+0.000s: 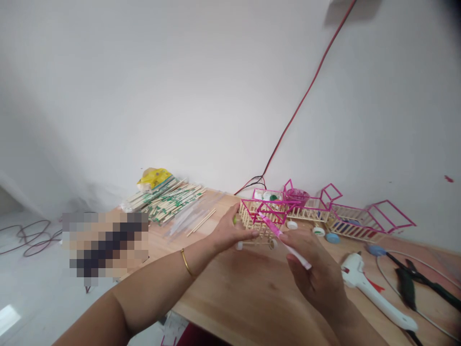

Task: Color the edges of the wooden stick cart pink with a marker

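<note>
A small cart built of thin wooden sticks [264,235] stands on the wooden table, with small white wheels and a pink-painted top rim and frame. My left hand [230,231] is closed around its left side, the thumb lying along the near side. In my right hand [314,259] is a slim paintbrush [296,254] with a whitish handle smeared pink. The brush slants up and left, its pink end at the cart's pink frame. Whether the tip touches the frame is hard to make out.
Behind stand a pink paint cup [298,196] and more stick carts [356,229]. Bottle caps [332,238], a white glue gun [376,297] and a dark-handled tool [406,286] lie right. Wrapped chopsticks [176,202], clear sticks [187,218] and a yellow bag [155,178] lie left.
</note>
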`<state>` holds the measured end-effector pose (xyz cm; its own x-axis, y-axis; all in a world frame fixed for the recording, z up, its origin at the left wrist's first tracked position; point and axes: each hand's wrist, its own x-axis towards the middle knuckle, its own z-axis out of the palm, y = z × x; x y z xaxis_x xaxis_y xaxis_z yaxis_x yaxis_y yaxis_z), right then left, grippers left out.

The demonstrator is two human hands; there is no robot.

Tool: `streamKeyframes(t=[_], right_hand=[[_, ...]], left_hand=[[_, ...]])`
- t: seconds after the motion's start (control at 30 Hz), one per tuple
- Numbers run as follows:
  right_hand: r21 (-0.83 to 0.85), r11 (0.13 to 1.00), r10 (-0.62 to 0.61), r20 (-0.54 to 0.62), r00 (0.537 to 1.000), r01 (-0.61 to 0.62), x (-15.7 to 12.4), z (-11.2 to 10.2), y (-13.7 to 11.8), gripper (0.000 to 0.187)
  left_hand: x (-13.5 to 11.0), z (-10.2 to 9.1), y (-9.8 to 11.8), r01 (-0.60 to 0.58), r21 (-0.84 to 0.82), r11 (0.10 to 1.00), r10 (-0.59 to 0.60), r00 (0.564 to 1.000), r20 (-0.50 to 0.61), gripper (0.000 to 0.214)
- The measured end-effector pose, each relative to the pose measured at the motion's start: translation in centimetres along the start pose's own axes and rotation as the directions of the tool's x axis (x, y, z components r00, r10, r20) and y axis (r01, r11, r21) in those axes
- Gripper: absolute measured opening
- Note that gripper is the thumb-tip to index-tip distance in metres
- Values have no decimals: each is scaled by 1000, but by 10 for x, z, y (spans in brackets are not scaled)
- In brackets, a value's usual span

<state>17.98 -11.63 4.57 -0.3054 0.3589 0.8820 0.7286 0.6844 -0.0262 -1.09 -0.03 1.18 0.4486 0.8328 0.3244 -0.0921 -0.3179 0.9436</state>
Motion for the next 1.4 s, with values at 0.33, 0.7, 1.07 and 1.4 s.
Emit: streamKeyframes(t=[0.33, 0.7, 1.07, 1.4], right_hand=[[-2, 1000, 10, -5, 1000, -10, -1, -1, 1, 29], [-86, 993, 80, -76, 994, -87, -5, -6, 4, 27], [-200, 965, 138, -157, 978, -168, -9, -10, 12, 22], [-51, 998, -30, -77, 997, 26, -7, -12, 5, 35]], left_hand=[[1, 0, -2, 3, -12, 1000, -3, 1000, 16, 89], [3, -1, -7, 14, -111, 994, -8, 998, 56, 87], [4, -1, -10, 10, -174, 985, 3, 997, 75, 82], [3, -2, -11, 32, -130, 991, -23, 997, 69, 87]])
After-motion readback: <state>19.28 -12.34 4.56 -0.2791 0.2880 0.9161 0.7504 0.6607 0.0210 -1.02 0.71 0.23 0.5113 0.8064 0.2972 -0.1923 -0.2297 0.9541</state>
